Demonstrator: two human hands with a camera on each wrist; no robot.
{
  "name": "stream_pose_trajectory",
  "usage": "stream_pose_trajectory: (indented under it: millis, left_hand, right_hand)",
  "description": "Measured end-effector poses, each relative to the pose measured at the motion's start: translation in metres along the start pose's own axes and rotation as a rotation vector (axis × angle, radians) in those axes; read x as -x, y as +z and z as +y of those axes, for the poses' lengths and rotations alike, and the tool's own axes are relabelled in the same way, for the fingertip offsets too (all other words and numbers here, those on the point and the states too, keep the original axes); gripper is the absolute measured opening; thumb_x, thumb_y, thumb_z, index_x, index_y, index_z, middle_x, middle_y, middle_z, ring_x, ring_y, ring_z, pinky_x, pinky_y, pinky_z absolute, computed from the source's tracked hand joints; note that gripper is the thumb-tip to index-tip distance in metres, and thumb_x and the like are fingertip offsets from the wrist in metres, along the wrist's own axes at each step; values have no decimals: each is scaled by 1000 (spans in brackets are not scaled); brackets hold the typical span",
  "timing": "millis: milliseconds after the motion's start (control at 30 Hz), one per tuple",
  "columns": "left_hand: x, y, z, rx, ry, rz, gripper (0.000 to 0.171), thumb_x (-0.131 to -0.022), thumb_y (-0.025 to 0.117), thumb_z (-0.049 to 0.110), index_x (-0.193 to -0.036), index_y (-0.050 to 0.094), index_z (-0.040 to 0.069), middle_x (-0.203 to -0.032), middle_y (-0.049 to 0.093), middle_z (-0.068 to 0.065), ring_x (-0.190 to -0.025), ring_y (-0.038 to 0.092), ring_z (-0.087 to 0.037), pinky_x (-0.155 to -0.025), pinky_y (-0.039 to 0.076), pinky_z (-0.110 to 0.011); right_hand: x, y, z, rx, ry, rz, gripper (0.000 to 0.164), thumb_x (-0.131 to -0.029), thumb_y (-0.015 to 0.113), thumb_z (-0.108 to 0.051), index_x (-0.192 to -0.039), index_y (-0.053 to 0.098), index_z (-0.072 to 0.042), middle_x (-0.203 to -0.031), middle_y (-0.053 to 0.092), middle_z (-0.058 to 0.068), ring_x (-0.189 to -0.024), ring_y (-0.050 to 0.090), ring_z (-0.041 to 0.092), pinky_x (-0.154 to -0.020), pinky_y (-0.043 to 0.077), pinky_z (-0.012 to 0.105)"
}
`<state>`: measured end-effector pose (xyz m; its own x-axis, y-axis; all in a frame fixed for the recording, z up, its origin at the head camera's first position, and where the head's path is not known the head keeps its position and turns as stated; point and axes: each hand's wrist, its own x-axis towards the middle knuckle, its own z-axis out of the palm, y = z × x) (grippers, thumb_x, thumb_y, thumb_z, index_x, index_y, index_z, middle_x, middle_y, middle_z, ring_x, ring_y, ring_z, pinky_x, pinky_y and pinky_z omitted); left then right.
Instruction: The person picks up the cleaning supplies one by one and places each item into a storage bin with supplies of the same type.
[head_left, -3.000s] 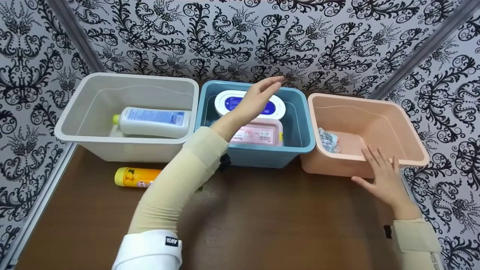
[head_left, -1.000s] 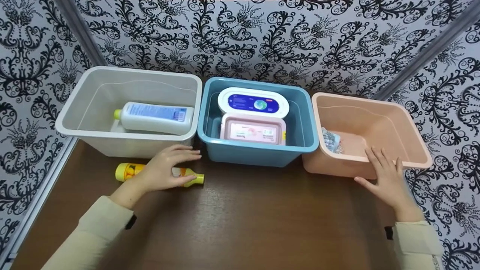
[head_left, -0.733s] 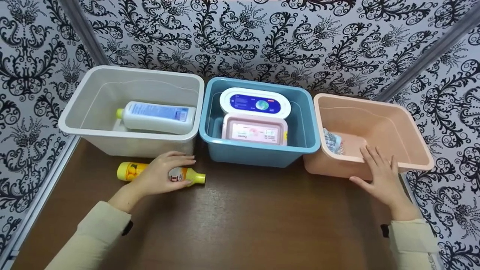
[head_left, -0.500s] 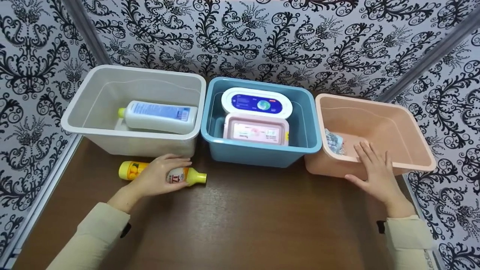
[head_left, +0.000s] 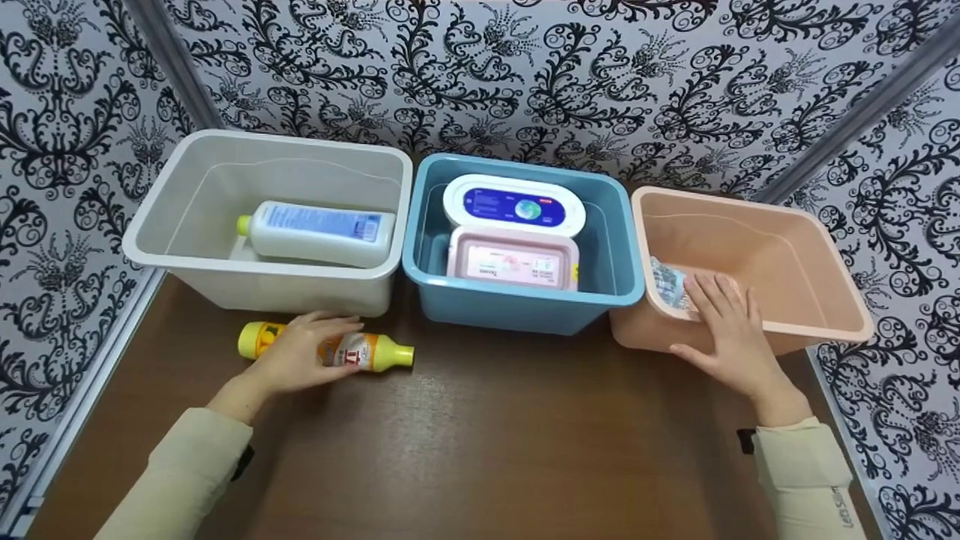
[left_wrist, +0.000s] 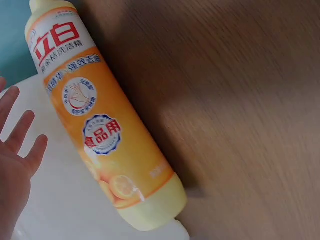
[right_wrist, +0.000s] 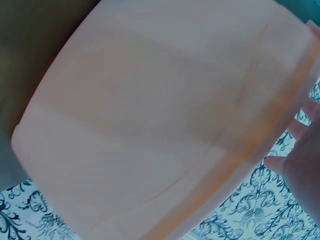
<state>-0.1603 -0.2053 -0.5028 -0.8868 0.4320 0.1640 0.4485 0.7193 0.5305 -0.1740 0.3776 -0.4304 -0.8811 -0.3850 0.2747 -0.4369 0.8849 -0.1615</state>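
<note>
An orange and yellow bottle (head_left: pixel 371 351) lies on its side on the brown table (head_left: pixel 487 450), in front of the white bin (head_left: pixel 150 225). My left hand (head_left: pixel 296 358) rests on top of its middle with the fingers laid straight across. In the left wrist view the bottle (left_wrist: pixel 95 125) shows its printed label, and straight, spread fingers (left_wrist: pixel 20 145) lie beside it. My right hand (head_left: pixel 726 337) rests flat on the near rim of the pink bin (head_left: pixel 855 307), fingers over the rim and thumb on the outer wall. The right wrist view shows the pink bin's wall (right_wrist: pixel 150 125) close up.
A white bottle (head_left: pixel 315 234) lies in the white bin. The blue bin (head_left: pixel 525 298) holds a white pack with a blue lid (head_left: pixel 514 206) and a pink pack (head_left: pixel 514 264). A small silvery packet (head_left: pixel 666 283) lies in the pink bin. Patterned walls enclose the table.
My left hand came from above the blue bin down onto the orange bottle and slid slightly left along it. My right hand slid left along the pink bin's rim, towards the packet.
</note>
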Motion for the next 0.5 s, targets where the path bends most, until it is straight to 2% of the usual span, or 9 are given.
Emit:
stream_pose_trajectory:
  millis: [233,500]
  left_hand:
    - [2,-1,-7,-14,-25,-10,55,-73,78,33,-121,63,10,-125,62,-9,-119,49,-36,-101,33,-57]
    - [4,-2,-12,-13,-40,-5,55,-74,78,35,-120,64,10,-123,63,-9,-120,49,-36,-101,33,-58]
  right_hand:
    - [-14,2,-15,-4,-55,-4,90,-71,70,-47,-144,34,-8,-149,32,20,-140,21,39,-113,3,60]
    - [-33,4,-38,-46,-88,-42,93,-70,75,-42,-147,31,-13,-151,30,16,-139,19,43,-110,4,65]
